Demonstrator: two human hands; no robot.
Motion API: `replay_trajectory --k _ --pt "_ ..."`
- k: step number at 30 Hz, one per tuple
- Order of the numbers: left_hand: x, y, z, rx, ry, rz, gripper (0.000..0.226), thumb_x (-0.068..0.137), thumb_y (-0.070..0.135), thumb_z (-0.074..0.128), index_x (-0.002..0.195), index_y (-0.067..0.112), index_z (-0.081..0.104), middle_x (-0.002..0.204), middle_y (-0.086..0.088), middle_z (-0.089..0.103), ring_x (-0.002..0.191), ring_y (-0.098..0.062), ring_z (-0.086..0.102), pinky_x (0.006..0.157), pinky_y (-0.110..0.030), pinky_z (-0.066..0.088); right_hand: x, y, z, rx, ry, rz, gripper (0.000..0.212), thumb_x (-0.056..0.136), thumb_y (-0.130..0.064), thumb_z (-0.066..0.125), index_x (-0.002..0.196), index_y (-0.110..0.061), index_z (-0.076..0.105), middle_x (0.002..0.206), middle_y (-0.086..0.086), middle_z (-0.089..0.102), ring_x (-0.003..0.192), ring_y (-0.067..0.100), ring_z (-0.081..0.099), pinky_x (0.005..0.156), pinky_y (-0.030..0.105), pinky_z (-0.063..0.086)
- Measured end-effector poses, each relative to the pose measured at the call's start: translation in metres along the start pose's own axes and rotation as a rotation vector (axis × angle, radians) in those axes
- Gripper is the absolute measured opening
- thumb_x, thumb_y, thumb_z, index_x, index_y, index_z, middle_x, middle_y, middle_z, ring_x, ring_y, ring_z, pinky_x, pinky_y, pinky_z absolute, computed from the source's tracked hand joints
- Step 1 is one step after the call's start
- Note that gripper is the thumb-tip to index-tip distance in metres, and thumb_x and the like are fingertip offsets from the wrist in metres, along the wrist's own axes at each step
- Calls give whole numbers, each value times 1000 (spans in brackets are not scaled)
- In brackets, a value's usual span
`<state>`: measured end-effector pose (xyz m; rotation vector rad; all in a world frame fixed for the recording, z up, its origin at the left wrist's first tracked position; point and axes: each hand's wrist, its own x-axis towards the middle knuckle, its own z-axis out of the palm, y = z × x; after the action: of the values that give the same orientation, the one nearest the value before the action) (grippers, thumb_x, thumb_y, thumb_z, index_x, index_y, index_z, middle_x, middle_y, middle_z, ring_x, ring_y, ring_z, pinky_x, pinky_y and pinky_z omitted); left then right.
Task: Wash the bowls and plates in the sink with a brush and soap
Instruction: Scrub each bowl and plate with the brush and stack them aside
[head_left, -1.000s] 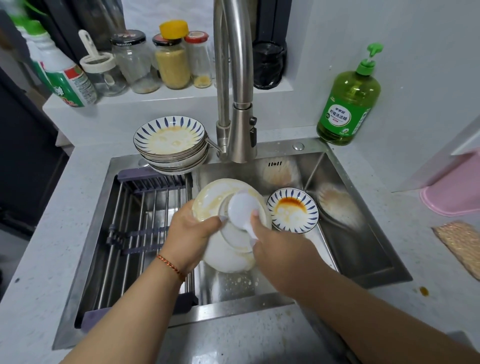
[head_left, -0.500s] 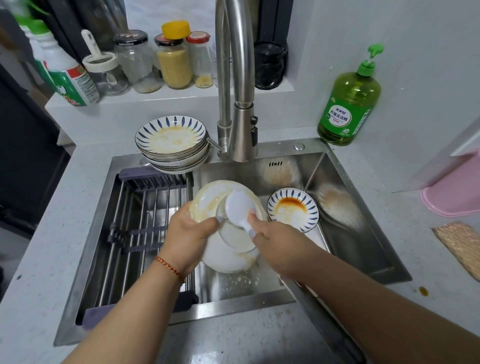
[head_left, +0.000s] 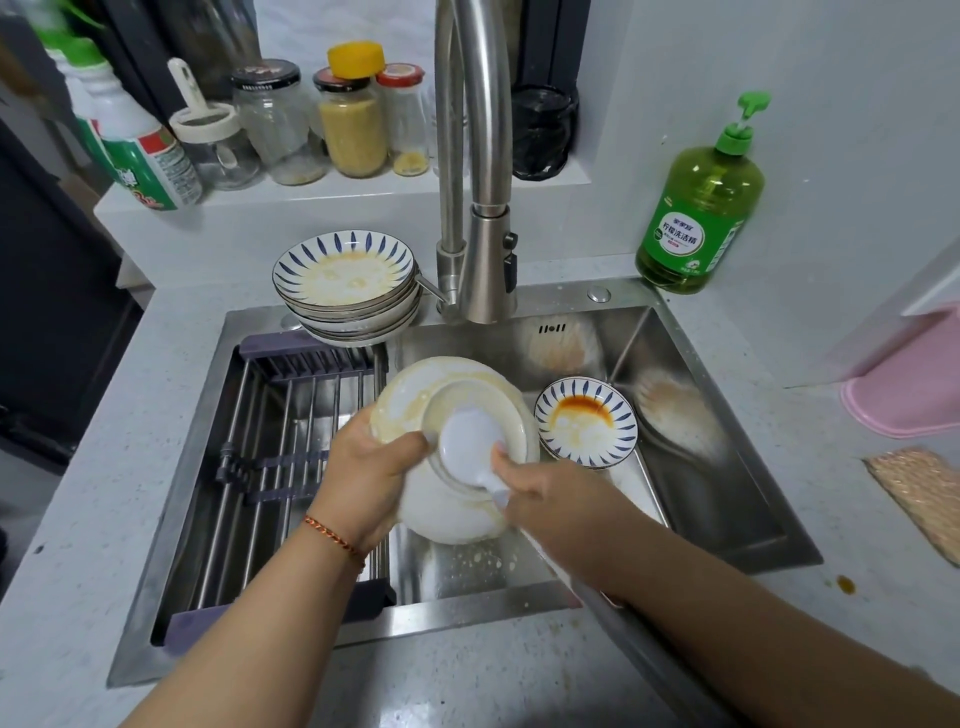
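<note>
Over the steel sink (head_left: 727, 525), my left hand (head_left: 366, 475) grips the left rim of a tilted white plate (head_left: 441, 512) smeared with yellow residue. My right hand (head_left: 545, 493) holds the handle of a white round brush (head_left: 467, 434), whose head presses on the plate's raised base. A small blue-striped bowl (head_left: 586, 421) with orange-brown sauce lies in the sink just right of the plate. A stack of blue-striped plates (head_left: 347, 283) with yellowish smears stands on the sink's back left corner. A green soap bottle (head_left: 698, 208) with a pump stands on the counter at back right.
A tall steel faucet (head_left: 478, 208) rises behind the plate. A metal drying rack (head_left: 280, 467) fills the sink's left half. Jars (head_left: 353, 119) and a spray bottle (head_left: 140, 150) line the back ledge. A pink basin (head_left: 914, 384) and a woven mat (head_left: 924, 493) lie at the right.
The brush head has slid a little down and left over the plate's base, and my right hand has shifted with it. The left hand keeps its hold on the plate.
</note>
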<state>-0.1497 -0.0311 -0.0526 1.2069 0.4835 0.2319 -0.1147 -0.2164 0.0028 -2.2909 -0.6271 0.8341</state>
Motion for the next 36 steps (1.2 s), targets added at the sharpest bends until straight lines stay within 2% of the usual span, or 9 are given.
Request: replay_trajectory --k 3,8,11,15,19,24,28,32,36 --pt "0 2 -8 -9 29 -10 46 61 4 67 107 7 62 91 -9 73 80 -23 70 64 -35 57 -9 6 -6 -74 -56 61 47 99 -28 38 145 -37 34 69 -9 43 60 2 42 54 15 36" --pt "-5 0 -3 23 24 -30 43 60 4 68 103 11 63 87 -4 75 79 -21 71 63 -35 58 17 15 -29 11 104 170 45 97 -28 42 140 -41 41 93 -1 67 68 16 62 60 25 48" --pt "-2 3 -1 -19 123 -32 45 63 2 71 106 10 63 97 -11 72 86 -27 70 69 -43 59 18 14 -24 -40 67 152 49 98 -26 38 145 -39 33 84 1 57 64 12 51 59 26 50" --pt "0 8 4 -44 239 -26 28 82 -9 63 96 15 62 91 -8 69 81 -25 67 66 -38 56 1 15 1 -58 59 82 50 99 -22 34 147 -34 31 65 -7 44 58 2 42 49 15 33" --pt "0 9 5 -74 315 -65 25 83 -7 62 93 16 59 90 -8 67 78 -22 65 59 -33 56 -17 9 20 13 -11 -8 51 99 -25 32 149 -34 25 67 -6 47 62 5 46 59 19 38" --pt "0 15 -4 -114 236 -109 29 84 -11 56 106 8 62 94 -13 70 81 -27 69 58 -37 58 7 24 -14 72 138 171 45 99 -23 39 143 -33 41 70 -2 57 54 7 50 51 19 43" --pt "-1 20 0 -128 168 -102 30 84 -12 54 105 7 63 93 -13 71 80 -27 71 60 -37 59 20 23 -37 271 139 224 42 99 -19 38 139 -33 45 61 11 42 31 15 46 31 22 41" --pt "4 24 0 -126 229 -32 36 82 -13 57 111 6 62 97 -14 70 84 -28 69 63 -38 59 9 15 -16 76 79 132 46 99 -21 38 143 -30 40 60 -3 49 48 7 45 48 21 37" --pt "6 33 -11 -38 248 73 42 74 -4 70 114 8 63 107 -15 70 94 -29 68 74 -41 58 -3 11 0 101 12 65 46 98 -23 39 143 -32 39 61 -1 48 56 9 46 56 24 36"
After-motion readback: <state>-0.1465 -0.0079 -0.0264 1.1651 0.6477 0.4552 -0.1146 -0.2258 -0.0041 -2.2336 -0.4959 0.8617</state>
